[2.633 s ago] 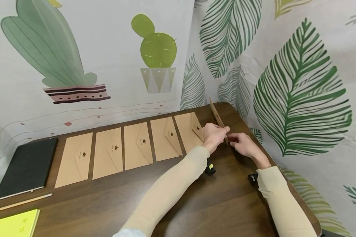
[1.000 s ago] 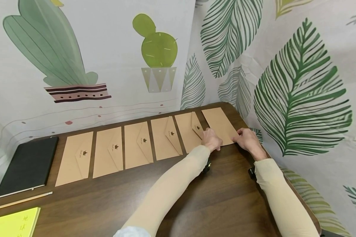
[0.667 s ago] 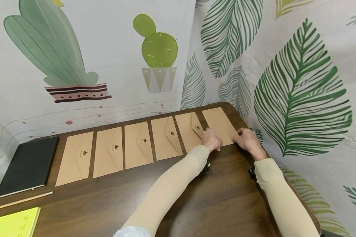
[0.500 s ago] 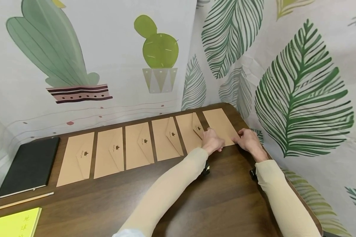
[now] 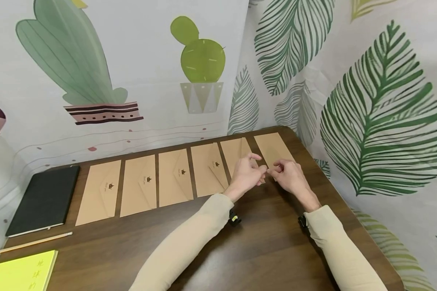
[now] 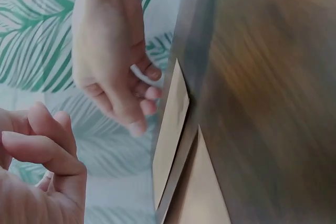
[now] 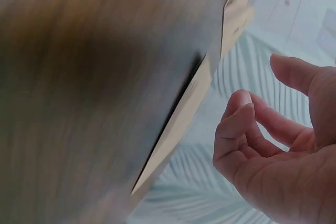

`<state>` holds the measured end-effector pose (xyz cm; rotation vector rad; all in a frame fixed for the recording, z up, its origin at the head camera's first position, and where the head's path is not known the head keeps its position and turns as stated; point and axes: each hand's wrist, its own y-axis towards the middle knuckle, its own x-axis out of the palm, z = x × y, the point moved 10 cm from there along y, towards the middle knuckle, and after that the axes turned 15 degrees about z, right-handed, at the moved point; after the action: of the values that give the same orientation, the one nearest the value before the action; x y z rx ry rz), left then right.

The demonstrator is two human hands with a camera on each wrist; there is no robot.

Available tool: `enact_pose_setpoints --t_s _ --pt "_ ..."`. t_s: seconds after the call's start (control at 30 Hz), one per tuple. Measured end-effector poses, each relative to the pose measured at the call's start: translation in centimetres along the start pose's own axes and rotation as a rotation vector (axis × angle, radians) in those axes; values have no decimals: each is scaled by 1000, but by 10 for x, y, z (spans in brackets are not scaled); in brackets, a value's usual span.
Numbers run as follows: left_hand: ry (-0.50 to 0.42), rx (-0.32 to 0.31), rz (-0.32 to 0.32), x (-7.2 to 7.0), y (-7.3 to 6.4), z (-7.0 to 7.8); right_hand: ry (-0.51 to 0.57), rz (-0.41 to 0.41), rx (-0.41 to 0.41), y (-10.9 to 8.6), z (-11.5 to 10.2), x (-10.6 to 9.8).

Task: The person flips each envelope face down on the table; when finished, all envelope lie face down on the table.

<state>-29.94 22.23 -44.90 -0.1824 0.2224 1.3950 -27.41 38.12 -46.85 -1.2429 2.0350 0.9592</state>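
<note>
A row of several brown paper envelopes lies along the back of the table. The rightmost envelope (image 5: 273,146) shows a plain face, while the others, such as the leftmost envelope (image 5: 99,190), show a flap and a small black crown print. My left hand (image 5: 245,174) hovers with loosely bent fingers over the near end of the second envelope from the right (image 5: 234,150), hiding its print. Close beside it, my right hand (image 5: 290,178) is over the near end of the rightmost envelope, fingers bent. Both wrist views show the left hand (image 6: 47,166) and right hand (image 7: 278,156) holding nothing.
Left of the row lies a black notebook (image 5: 45,201), with a pencil (image 5: 34,242) in front of it and a yellow book (image 5: 20,271) nearer still. Patterned cloth walls rise behind and to the right of the brown wooden table (image 5: 262,246).
The rightmost envelope, first held upright on edge between both hands, was laid flat, plain face up. Both hands have since let go and lifted, moving left and closer together.
</note>
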Motion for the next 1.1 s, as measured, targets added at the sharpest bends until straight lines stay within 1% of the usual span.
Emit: enact_pose_setpoints --t_s 0.1,0.23,0.3,0.33,0.43,0.5,0.57,0.67,0.7,0.77,0.97,1.1 --pt "-19 -3 28 -22 -1 -4 -11 -51 -7 -2 -8 14" --pt "-63 -49 68 -45 -3 -17 -49 -129 -4 -6 -15 32" --pt "-67 -65 80 -53 -3 -24 -66 -161 -4 -7 -19 38" --pt "-60 -68 85 -57 -4 -27 -80 -157 -17 -7 -18 41" --pt "-29 -74 94 -65 -4 -37 -110 -183 -13 -7 -20 48" --pt "-9 -81 103 -70 -4 -42 -128 -168 -18 -2 -8 61" --pt "7 -87 108 -74 -4 -46 -151 -181 -3 3 7 76" --pt "25 -101 113 -78 -4 -52 -181 -166 -12 11 32 98" --pt "28 -105 113 -79 -4 -53 -191 -172 -12 12 35 102" --pt "39 -112 107 -78 -5 -55 -192 -167 -13 12 39 102" --pt "66 -126 93 -75 -5 -60 -184 -121 -54 14 42 101" --pt "69 -160 83 -73 -5 -65 -185 -108 -53 14 43 100"
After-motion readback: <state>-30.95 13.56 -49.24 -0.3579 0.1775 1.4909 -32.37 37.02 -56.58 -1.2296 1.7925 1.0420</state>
